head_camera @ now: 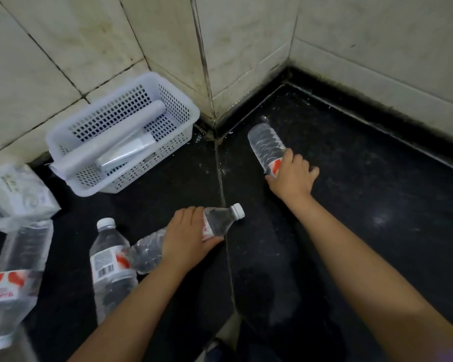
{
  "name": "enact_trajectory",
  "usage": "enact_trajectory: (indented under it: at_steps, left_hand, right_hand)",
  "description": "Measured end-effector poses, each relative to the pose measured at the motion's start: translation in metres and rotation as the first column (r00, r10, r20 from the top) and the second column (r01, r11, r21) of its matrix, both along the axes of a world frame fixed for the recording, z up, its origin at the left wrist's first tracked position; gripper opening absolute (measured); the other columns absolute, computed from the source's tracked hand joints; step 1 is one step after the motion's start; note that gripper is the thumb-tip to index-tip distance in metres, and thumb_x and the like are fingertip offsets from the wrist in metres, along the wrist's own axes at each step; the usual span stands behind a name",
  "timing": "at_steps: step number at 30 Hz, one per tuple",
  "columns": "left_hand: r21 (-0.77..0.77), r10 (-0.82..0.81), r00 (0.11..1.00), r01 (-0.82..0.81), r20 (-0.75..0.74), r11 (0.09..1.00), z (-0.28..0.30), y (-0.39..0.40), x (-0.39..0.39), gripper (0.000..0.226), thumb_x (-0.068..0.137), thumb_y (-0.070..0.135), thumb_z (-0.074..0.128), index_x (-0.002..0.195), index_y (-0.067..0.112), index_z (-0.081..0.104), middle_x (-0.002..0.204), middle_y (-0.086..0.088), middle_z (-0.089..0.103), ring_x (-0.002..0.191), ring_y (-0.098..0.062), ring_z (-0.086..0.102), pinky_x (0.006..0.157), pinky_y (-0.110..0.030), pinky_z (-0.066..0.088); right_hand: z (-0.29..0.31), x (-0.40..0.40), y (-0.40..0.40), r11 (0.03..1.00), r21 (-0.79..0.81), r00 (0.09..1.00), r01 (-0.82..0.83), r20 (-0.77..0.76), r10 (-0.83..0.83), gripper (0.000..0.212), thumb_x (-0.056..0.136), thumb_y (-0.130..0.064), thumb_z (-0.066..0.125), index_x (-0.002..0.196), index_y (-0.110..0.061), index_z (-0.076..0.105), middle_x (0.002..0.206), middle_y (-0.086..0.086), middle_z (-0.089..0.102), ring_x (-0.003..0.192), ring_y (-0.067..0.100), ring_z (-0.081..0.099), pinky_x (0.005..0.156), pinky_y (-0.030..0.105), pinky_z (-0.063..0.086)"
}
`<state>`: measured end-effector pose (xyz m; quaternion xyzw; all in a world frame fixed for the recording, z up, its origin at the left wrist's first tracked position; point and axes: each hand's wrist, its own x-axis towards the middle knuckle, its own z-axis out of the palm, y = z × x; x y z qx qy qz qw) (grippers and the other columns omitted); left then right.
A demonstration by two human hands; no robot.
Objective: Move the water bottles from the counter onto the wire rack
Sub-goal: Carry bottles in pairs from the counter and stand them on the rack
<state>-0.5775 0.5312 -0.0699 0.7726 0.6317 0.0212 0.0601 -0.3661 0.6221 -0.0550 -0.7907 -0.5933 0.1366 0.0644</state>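
Both hands curled round bottles, left hand [186,235] holding a clear plastic white-capped water bottle [220,222] lying on the black stone counter [351,205], right hand [292,176] gripping another clear lying bottle [266,146].

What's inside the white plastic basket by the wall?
The white basket holds a long pale roll lying diagonally and a grey flat packet beside it. Anything beneath them is hidden.

Standing bottle [110,262]: label carries a barcode; print illegible. Remaining bottle labels: red-and-white, text blurred, unreadable.
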Motion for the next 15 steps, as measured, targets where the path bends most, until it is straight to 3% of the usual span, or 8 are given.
enact_trajectory:
  at_steps: [4, 8, 13, 15]
  left_hand:
    - [-0.007, 0.016, 1.000, -0.016, -0.003, 1.000, 0.004, -0.003, 0.002, 0.069, 0.052, 0.044, 0.086, 0.100, -0.001, 0.064, 0.091, -0.015, 0.069, 0.077, -0.031, 0.065, 0.072, -0.037, 0.054]
    - [-0.074, 0.044, 0.998, -0.047, -0.042, 0.996, 0.013, -0.009, 0.008, 0.071, 0.077, 0.047, 0.067, 0.128, 0.002, 0.048, 0.118, -0.017, 0.059, 0.103, -0.032, 0.056, 0.090, -0.040, 0.044]
    - [-0.108, -0.073, 0.989, 0.059, -0.130, 0.992, 0.025, -0.017, 0.023, 0.072, 0.068, 0.045, 0.077, 0.114, -0.006, 0.056, 0.096, -0.022, 0.064, 0.083, -0.035, 0.061, 0.072, -0.040, 0.052]
    - [-0.108, -0.086, 0.992, 0.076, -0.096, 0.991, 0.028, -0.025, 0.039, 0.073, 0.076, 0.050, 0.066, 0.123, -0.002, 0.048, 0.109, -0.019, 0.060, 0.097, -0.032, 0.058, 0.080, -0.038, 0.050]
  right_hand:
    - [0.011, 0.020, -0.031, 0.988, -0.137, 0.995, -0.077, 0.054, 0.085, 0.074, 0.079, -0.027, 0.067, 0.136, -0.009, 0.024, 0.136, 0.009, 0.041, 0.127, 0.027, 0.039, 0.111, 0.053, 0.016]
    - [0.025, 0.046, -0.081, 0.922, -0.371, 0.972, -0.114, 0.149, 0.181, 0.072, 0.083, -0.018, 0.061, 0.141, -0.016, 0.019, 0.143, 0.003, 0.033, 0.131, 0.027, 0.033, 0.112, 0.058, 0.011]
    - [0.029, 0.081, -0.139, 0.789, -0.366, 0.804, -0.493, 0.153, 0.574, 0.057, 0.087, -0.013, 0.052, 0.138, -0.030, 0.031, 0.144, -0.005, 0.035, 0.138, 0.025, 0.020, 0.112, 0.057, 0.009]
    - [0.027, 0.091, -0.152, 0.741, -0.284, 0.750, -0.609, 0.098, 0.654, 0.046, 0.088, -0.016, 0.054, 0.130, -0.030, 0.045, 0.144, -0.005, 0.039, 0.140, 0.026, 0.020, 0.112, 0.050, 0.012]
